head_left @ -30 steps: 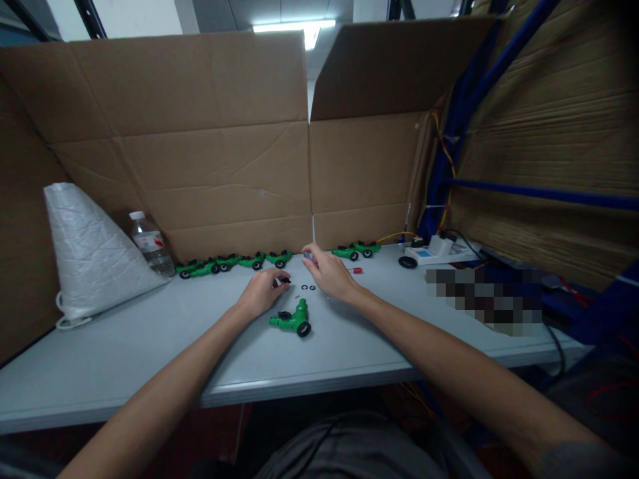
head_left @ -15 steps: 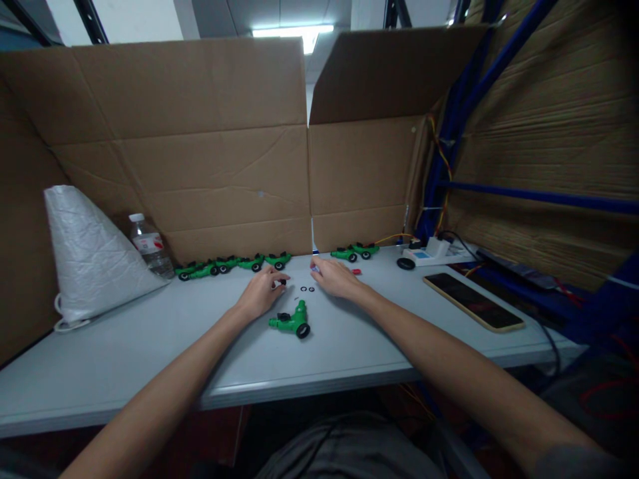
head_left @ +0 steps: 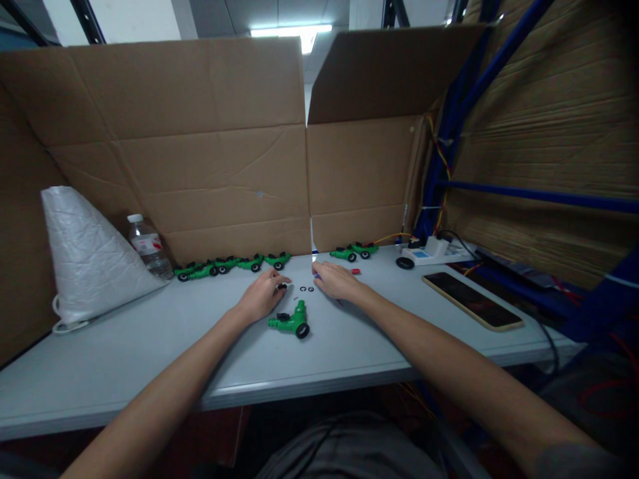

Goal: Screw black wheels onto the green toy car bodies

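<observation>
My left hand [head_left: 260,294] is closed in a pinch on a small black part [head_left: 282,287], low over the table. My right hand [head_left: 335,280] rests on the tabletop with its fingers curled; a bit of blue shows at its fingertips, but what they hold is mostly hidden. Just behind its knuckles lies a small red piece [head_left: 355,271]. Between the hands are two small black rings [head_left: 306,289], one of them with a gap like a clip. Nearer to me lies a green pipe-like fitting [head_left: 287,322] with a black lever and a black round end.
Several similar green fittings [head_left: 224,265] line the back left, and two more [head_left: 353,251] stand right of the cardboard seam. A water bottle [head_left: 150,246] and silvery bag [head_left: 94,259] are at left. A phone [head_left: 472,301], power strip [head_left: 442,251] and black disc [head_left: 405,263] are at right.
The black part in my left fingers has come slightly lower and turned a little. My right hand has barely shifted, and the green fitting stays where it was.
</observation>
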`<move>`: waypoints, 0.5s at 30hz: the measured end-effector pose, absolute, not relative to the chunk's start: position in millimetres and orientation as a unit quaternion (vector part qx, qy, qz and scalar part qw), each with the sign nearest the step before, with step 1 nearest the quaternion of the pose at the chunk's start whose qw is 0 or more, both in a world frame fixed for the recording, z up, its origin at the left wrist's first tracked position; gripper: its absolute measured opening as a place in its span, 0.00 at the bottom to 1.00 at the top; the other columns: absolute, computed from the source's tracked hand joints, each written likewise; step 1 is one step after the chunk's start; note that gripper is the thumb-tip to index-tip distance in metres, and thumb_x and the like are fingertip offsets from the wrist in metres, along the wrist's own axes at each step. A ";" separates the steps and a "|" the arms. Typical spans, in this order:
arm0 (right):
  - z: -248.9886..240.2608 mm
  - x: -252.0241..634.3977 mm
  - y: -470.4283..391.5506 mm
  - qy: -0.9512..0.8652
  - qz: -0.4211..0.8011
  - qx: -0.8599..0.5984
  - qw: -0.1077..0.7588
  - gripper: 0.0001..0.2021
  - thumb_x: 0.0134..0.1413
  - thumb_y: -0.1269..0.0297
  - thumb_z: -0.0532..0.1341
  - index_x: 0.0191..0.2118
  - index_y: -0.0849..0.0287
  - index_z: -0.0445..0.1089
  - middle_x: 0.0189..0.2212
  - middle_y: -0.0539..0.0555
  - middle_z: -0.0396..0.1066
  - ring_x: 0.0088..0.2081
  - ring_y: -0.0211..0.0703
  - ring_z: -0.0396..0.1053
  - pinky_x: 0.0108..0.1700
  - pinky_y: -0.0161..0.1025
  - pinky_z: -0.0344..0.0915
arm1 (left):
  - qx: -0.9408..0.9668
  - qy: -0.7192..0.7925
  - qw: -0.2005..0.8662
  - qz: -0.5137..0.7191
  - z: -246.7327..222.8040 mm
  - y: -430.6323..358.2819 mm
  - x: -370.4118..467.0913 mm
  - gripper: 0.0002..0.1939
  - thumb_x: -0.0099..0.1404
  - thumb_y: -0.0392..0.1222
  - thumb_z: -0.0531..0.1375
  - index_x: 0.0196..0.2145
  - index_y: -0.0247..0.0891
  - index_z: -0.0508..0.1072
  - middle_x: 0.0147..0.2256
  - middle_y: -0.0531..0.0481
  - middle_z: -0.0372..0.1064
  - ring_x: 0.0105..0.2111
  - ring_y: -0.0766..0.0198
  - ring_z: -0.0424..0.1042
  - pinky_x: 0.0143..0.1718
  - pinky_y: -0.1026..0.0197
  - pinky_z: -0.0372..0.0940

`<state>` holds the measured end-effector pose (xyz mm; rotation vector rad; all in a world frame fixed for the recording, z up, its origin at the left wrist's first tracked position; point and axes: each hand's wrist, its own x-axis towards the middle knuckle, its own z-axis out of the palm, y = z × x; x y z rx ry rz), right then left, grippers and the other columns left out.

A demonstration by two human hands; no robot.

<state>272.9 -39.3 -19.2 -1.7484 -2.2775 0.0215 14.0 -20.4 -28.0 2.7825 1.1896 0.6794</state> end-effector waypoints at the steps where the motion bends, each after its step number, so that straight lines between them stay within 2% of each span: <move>1: -19.1 272.9 -39.1 -0.786 0.009 -0.605 0.131 0.13 0.68 0.63 0.56 0.54 0.57 0.70 0.52 0.62 0.74 0.52 0.53 0.72 0.51 0.43 0.63 | 0.897 0.382 0.021 0.220 -28.3 -20.5 14.1 0.16 0.72 0.43 0.58 0.54 0.42 0.79 0.48 0.42 0.69 0.44 0.55 0.73 0.51 0.52 0.69; 10: -17.2 272.8 -41.9 -0.782 0.011 -0.611 0.122 0.13 0.69 0.61 0.55 0.54 0.56 0.70 0.53 0.63 0.71 0.50 0.55 0.73 0.50 0.45 0.64 | 0.908 0.319 0.049 0.267 -15.3 -31.3 22.4 0.14 0.74 0.50 0.58 0.48 0.43 0.81 0.45 0.44 0.70 0.45 0.55 0.72 0.51 0.52 0.67; 15: -16.8 272.0 -43.5 -0.781 0.006 -0.613 0.121 0.14 0.70 0.60 0.55 0.55 0.57 0.70 0.53 0.64 0.70 0.48 0.55 0.74 0.48 0.46 0.65 | 0.935 0.268 0.050 0.226 -15.0 -34.0 26.6 0.14 0.75 0.49 0.59 0.47 0.45 0.83 0.42 0.45 0.74 0.45 0.54 0.71 0.51 0.52 0.64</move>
